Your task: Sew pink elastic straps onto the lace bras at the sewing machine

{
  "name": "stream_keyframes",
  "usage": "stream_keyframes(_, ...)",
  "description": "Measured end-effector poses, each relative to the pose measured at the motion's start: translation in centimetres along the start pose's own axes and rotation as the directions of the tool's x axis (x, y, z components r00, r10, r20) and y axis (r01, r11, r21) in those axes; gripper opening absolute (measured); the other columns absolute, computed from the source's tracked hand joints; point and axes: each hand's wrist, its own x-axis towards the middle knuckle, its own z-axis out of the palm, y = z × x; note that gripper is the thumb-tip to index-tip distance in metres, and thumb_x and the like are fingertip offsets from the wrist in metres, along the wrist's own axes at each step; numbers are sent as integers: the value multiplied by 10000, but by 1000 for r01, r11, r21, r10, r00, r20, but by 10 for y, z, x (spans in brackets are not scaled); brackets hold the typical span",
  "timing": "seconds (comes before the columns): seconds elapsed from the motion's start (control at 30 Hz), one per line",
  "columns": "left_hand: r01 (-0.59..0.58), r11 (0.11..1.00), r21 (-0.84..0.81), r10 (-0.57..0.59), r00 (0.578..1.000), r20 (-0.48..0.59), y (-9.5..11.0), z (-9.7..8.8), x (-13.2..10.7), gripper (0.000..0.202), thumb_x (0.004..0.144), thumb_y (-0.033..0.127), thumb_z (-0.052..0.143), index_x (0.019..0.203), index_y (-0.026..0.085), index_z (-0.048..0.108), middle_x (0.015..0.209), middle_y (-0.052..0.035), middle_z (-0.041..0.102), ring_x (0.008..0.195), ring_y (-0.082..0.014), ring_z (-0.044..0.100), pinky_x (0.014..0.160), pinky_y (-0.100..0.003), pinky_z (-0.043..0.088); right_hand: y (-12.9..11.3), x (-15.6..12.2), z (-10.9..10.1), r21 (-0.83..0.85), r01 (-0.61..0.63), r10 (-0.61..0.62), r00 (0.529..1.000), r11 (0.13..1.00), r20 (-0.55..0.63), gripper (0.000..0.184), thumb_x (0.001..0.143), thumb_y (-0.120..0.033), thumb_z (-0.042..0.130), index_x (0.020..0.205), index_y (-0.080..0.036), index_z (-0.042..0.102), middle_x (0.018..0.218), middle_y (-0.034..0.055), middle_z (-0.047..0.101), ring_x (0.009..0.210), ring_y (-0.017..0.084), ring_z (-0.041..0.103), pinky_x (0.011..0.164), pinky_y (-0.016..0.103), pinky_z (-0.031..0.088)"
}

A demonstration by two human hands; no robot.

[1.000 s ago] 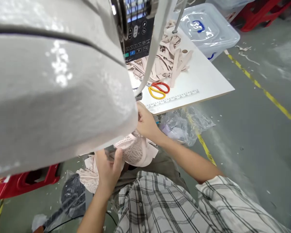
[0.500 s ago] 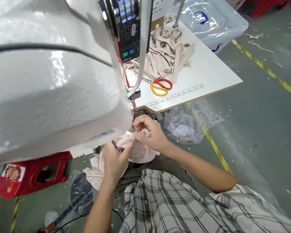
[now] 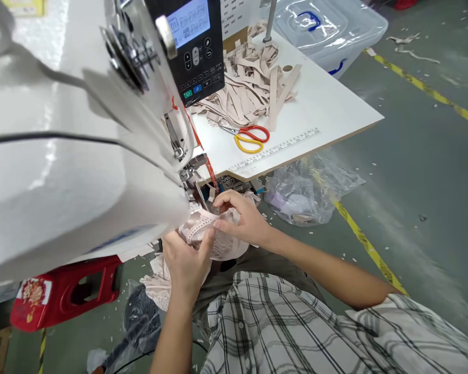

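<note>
A pale pink lace bra [image 3: 223, 244] lies under the needle area of a white sewing machine [image 3: 81, 187], its scalloped lace edge running up to the presser foot. My left hand [image 3: 185, 259] grips the garment on its near left side, thumb pressed on the lace and fingers tucked beneath. On the right, my right hand [image 3: 244, 218] pinches the cloth edge close beside the needle, index finger bent above the thumb. More pink lace [image 3: 158, 283] hangs down at the left. The machine head hides part of the stitching spot.
Scissors [image 3: 249, 139] with red and yellow handles and a pile of beige strips [image 3: 249, 85] lie on the white table [image 3: 335, 111]. A control panel [image 3: 195, 57] stands behind the needle. Beside the table are a clear plastic bin [image 3: 323, 26] and plastic bag [image 3: 304, 195]; a red stool [image 3: 70, 293] stands left.
The camera view has shifted, so more of the machine's needle side and panel shows. Both hands keep hold of the lace bra, in nearly the same pose.
</note>
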Motion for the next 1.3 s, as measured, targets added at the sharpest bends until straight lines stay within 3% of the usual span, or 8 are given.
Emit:
stream_keyframes(0.27,6,982,-190,4,998,56,-11,-11,7,633,759,564,708,1196,191,443,1098,-107,517,1012,-282,557,837,-411,481,31,-13,-31,-253,124,-41,950,959,309,449,990,-543,389,1011,-170,638,878,88,685,786,202,613,700,314,430)
stream_keyframes(0.4,229,821,-523,-53,943,329,-19,-13,4,353,878,471,601,1114,210,568,1018,-78,621,980,-248,606,820,-361,506,11,-49,-22,-173,87,-13,921,981,389,481,1034,-454,320,830,-184,662,730,37,675,661,143,590,626,260,400)
stream_keyframes(0.57,641,576,-508,305,408,861,-20,-5,-27,308,812,469,719,724,174,712,637,-58,655,579,-199,618,517,-311,494,-8,-109,8,0,174,-101,572,985,814,350,999,-434,450,853,-240,702,793,-17,724,674,122,603,620,240,399)
stream_keyframes(0.63,688,485,-541,303,448,841,-28,-20,-23,280,802,478,729,726,209,712,589,-16,640,457,-145,544,420,-275,450,-2,-114,2,-144,79,58,652,986,756,402,1017,-426,394,873,-199,693,784,21,710,662,137,590,608,254,395)
stream_keyframes(0.73,647,83,-758,38,758,651,-56,-63,8,63,854,277,696,801,258,667,530,80,603,485,-99,548,615,-278,584,8,-103,-29,-306,-15,220,729,952,649,461,1043,-422,306,968,-161,679,872,72,708,755,164,613,654,270,403)
stream_keyframes(0.83,420,-148,-895,-174,880,441,-94,-111,40,192,977,193,480,815,242,570,530,133,598,526,-63,581,663,-222,591,9,-87,-63,-382,0,265,720,924,642,418,1036,-424,351,1012,-183,691,921,76,705,850,188,618,760,300,417)
stream_keyframes(1.1,149,-111,-983,-382,906,181,-175,-159,57,530,1094,329,116,689,202,434,470,133,507,444,-9,483,534,-145,446,6,-86,-86,-355,-340,469,792,871,392,424,957,-556,455,945,-212,702,1115,92,661,1001,233,624,851,351,496)
stream_keyframes(1.3,118,-31,-993,-469,875,119,-192,-153,42,374,1076,324,332,777,180,505,491,102,397,398,-37,298,450,-164,300,36,-104,-57,-22,-472,424,812,882,-401,573,719,-578,750,1143,-243,560,706,-12,632,601,179,582,575,305,474)
